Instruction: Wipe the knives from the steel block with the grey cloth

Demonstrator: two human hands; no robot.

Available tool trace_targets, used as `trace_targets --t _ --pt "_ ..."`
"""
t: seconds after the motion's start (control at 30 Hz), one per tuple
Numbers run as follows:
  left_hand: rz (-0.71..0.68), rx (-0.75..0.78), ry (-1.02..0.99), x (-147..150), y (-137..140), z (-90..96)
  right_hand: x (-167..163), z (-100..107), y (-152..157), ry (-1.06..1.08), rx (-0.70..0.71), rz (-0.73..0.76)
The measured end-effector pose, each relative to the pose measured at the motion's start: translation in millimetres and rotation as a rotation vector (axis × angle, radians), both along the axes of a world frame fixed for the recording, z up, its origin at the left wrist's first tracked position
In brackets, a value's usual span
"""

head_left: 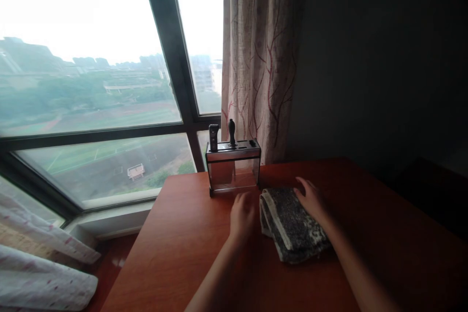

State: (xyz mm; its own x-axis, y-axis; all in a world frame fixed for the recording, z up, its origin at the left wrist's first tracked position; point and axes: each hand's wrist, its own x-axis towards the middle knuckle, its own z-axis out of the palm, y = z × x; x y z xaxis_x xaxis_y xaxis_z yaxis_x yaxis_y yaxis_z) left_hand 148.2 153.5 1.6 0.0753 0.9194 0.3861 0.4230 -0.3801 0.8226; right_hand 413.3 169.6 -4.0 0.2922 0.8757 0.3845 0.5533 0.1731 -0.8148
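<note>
A folded dark grey towel (292, 224) with a mottled pattern and pale edges lies on the table. Over its far right corner is my right hand (310, 200), thumb and fingers apart and gripping nothing; whether it touches the cloth I cannot tell. To the left of the towel, my left hand (241, 217) hovers loosely with slightly bent fingers, somewhat blurred and holding nothing. Just beyond it stands a see-through knife block (234, 173) with a dark frame. Two dark handles, a flat one (214, 137) and a rounded one (231, 131), stick up from its top.
The reddish-brown wooden table (175, 239) has its left edge near a window sill (109, 219). A patterned curtain (256, 58) hangs behind the knife block, and a white curtain (44, 278) is at lower left. A dark wall (376, 58) stands at right.
</note>
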Motion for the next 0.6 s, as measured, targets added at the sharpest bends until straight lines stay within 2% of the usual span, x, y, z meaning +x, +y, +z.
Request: trace_targets --t 0.13,0.27,0.33,0.43,0.6 --pt "0.266 0.029 -0.129 -46 20 24.2 -38 32 15 0.055 0.037 0.113" --pt "0.418 0.072 -0.188 -80 40 52.5 -77 54 38 0.170 0.055 0.216" --pt "0.414 0.072 -0.175 -88 49 64.1 -92 60 49 0.216 0.065 0.246" --pt "0.300 0.060 -0.170 -90 58 74.0 -108 67 63 0.263 0.069 0.273" --pt "0.191 0.033 -0.297 -85 62 73.9 -119 76 69 0.306 0.052 0.281"
